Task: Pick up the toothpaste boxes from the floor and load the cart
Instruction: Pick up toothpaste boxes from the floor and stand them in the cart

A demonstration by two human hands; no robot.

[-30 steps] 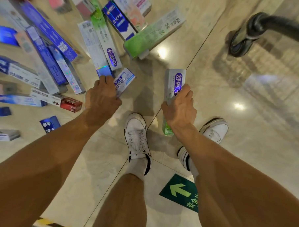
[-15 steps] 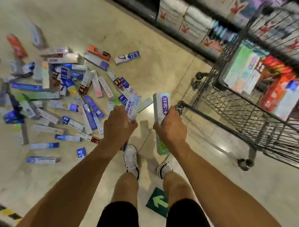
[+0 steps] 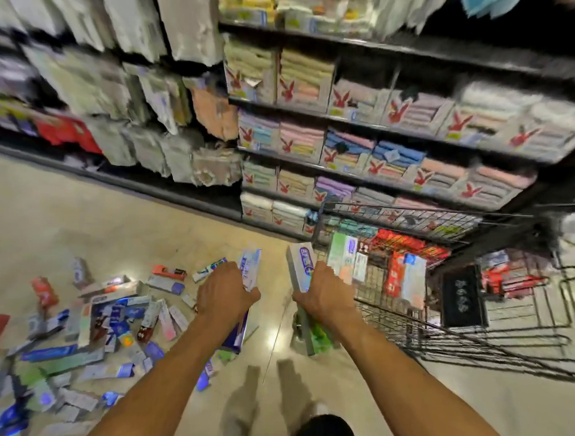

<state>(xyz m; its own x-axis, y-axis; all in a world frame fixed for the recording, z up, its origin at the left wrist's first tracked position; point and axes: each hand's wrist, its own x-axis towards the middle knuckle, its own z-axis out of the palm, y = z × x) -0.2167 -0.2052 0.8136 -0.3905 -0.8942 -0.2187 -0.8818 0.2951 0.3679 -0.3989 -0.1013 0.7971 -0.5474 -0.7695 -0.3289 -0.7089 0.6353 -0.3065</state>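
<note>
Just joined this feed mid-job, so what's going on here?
A person stands by the cart with a toothpaste box in each hand. The left hand grips a pale blue box, the right hand a green-tipped box, both held up near the cart's side. Several boxes already sit in the cart; a pile lies scattered on the floor at left.

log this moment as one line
left hand holds white-blue box | right hand holds white-green box | cart at right, partly loaded | floor pile many boxes to go
</note>
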